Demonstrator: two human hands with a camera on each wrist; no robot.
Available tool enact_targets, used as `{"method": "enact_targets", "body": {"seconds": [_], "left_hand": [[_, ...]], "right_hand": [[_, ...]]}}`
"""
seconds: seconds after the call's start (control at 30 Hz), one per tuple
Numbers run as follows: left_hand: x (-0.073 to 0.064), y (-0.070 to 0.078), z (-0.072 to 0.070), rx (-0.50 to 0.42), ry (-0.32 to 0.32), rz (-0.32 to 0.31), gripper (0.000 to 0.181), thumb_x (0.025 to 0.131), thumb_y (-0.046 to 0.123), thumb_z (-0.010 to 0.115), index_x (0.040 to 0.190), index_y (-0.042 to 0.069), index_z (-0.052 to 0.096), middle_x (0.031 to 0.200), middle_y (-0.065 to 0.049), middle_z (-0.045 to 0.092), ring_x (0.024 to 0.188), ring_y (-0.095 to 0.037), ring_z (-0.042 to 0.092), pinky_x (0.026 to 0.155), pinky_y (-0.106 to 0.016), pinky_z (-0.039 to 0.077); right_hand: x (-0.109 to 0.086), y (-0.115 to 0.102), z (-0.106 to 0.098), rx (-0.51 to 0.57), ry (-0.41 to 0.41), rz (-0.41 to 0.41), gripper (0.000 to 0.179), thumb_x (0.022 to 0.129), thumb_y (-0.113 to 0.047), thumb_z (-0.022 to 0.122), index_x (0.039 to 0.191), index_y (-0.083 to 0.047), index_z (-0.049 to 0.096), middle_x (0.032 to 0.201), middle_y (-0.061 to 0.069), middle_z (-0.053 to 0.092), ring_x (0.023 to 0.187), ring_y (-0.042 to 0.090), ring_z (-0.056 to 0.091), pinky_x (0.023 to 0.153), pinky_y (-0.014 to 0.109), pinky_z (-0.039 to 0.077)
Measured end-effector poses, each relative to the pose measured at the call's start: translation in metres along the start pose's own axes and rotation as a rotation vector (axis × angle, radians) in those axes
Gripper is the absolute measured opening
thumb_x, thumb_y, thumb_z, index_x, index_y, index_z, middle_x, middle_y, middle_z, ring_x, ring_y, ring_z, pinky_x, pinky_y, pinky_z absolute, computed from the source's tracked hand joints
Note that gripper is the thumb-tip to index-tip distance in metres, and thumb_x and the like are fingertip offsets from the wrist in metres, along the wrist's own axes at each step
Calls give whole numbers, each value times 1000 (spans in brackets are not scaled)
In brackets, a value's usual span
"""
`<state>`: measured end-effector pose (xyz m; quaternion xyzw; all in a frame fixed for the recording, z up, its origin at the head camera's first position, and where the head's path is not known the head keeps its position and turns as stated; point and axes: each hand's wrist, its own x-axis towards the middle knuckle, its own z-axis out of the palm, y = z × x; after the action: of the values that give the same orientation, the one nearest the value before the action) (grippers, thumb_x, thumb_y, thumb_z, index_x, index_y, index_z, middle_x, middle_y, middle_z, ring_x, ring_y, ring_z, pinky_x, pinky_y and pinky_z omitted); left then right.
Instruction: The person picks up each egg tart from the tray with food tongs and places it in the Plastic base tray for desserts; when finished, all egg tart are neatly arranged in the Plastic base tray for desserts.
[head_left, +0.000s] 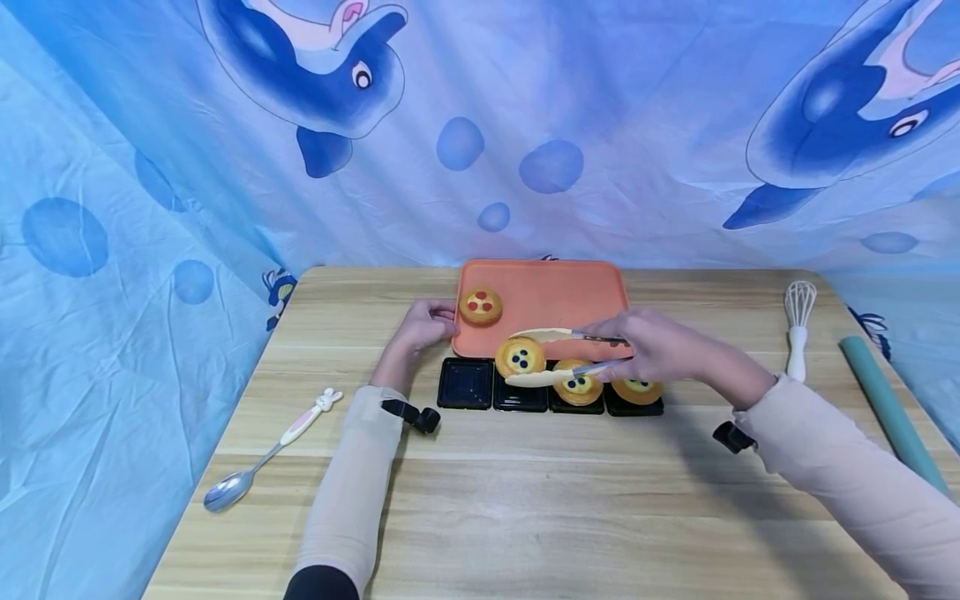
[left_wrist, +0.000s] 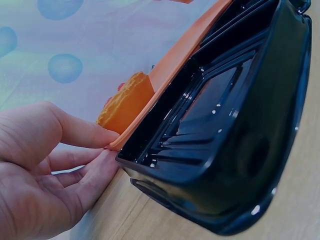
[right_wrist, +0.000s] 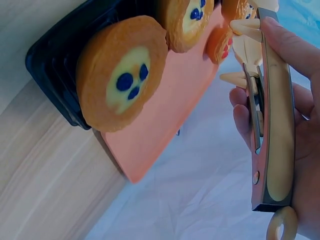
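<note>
My right hand [head_left: 660, 343] grips a pair of tongs [head_left: 543, 378] with cream tips and a cream handle [right_wrist: 279, 120]. Between the tong tips is an egg tart [head_left: 521, 357] with blue berries, over the second black box from the left. The thumb and fingers of my left hand [head_left: 426, 325] pinch the left rim of an orange tray [head_left: 555, 292]. On that tray, near the left hand, sits a tart with red pieces [head_left: 481, 307]. Blue-berry tarts [head_left: 576, 385] fill the two right-hand boxes. The leftmost black box [left_wrist: 215, 100] holds nothing.
Several black boxes [head_left: 465, 385] stand in a row along the tray's near edge. A spoon with a rabbit handle [head_left: 273, 450] lies at the left. On the right are a white whisk [head_left: 798, 329] and a green rolling pin [head_left: 892, 412]. A blue dolphin curtain [head_left: 517, 100] hangs behind the table.
</note>
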<state>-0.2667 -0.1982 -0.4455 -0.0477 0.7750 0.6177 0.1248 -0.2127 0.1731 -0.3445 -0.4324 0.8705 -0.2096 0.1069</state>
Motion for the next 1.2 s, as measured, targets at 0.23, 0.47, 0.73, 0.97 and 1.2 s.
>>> {"method": "enact_targets", "body": {"seconds": [0.23,0.47,0.73,0.97,1.2], "left_hand": [[1,-2,0,-9,7,0,55,74,-17,63,128,-10,56,116,-22,60,98,-27,61,77,-26,56],[0,-1,0,-19,5,6,56,74,-18,63,129,-10,55,116,-23,59,98,-28,61,78,-28,57],[0,0,0,-10,15,-2,56,74,-16,64,129,-10,56,115,-21,60,97,-27,61,78,-27,56],[-1,0,0,-22,11,-1,56,74,-18,64,129,-10,55,116,-22,60,98,-27,61,79,-27,56],[-1,0,0,-20,5,1,56,74,-17,64,128,-11,55,116,-22,60,99,-28,60,79,-28,56]], "right_hand": [[1,-2,9,16,-36,-7,59,83,-24,81,134,-1,61,134,13,61,123,32,56,94,49,52],[2,-1,12,8,-46,-16,59,84,-25,81,135,-1,60,133,13,61,120,30,59,95,50,51],[3,0,14,-4,-60,1,63,84,-28,81,137,-3,58,134,13,60,121,30,58,96,51,50],[0,-1,14,-23,-48,46,84,79,-42,83,145,-3,49,142,15,53,127,34,52,100,54,46],[-3,0,14,-19,0,56,89,76,-46,84,145,-2,48,143,17,52,129,36,50,104,57,42]]}}
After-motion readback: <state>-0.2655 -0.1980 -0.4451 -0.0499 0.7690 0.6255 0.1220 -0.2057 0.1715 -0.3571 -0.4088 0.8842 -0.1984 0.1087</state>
